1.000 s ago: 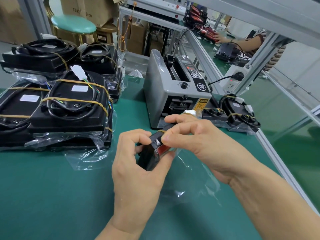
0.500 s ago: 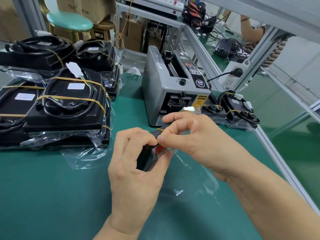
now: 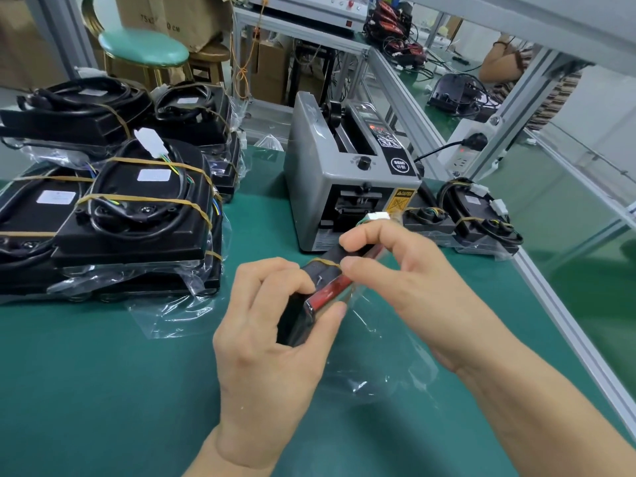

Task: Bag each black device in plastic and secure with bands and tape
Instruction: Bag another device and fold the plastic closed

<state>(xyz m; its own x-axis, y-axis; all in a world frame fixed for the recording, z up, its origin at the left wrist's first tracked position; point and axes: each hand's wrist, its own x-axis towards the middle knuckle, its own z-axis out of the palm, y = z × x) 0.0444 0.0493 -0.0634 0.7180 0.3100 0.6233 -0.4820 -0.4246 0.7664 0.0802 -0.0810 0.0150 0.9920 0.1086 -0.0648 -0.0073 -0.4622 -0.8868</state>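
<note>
1. Two hands work one black device [image 3: 309, 297] held just above the green tabletop [image 3: 86, 390], in front of the grey tape dispenser [image 3: 344, 187]. Since a second ago the device has tipped more on edge, so its glossy red side face shows longer, and the right hand [image 3: 413, 287] has slid slightly further along it.
2. Left hand [image 3: 272, 342]: fingers curled round the device's near end, thumb on top, gripping it firmly.
3. Right hand: thumb and forefinger pinch at the tan rubber band [image 3: 327, 262] that crosses the device's upper face. I judge the band is being seated or straightened, so this unit is at the banding step with tape yet to come.
4. Clear plastic bag [image 3: 371, 359] trails loose and crinkled under and behind the device, lying on the tabletop; how much of the device it covers I cannot tell.
5. White connector [image 3: 377, 216] on thin coloured wires pokes out beyond the right fingers.
6. Materials: the device is rigid, boxy moulded plastic; the band is thin and stretchy; the bag is thin, slippery film that catches glare.
7. Finished bagged units [image 3: 137, 215], flat black housings with coiled cords under bands, are stacked at the left; two smaller ones [image 3: 481, 222] sit right of the dispenser.
</note>
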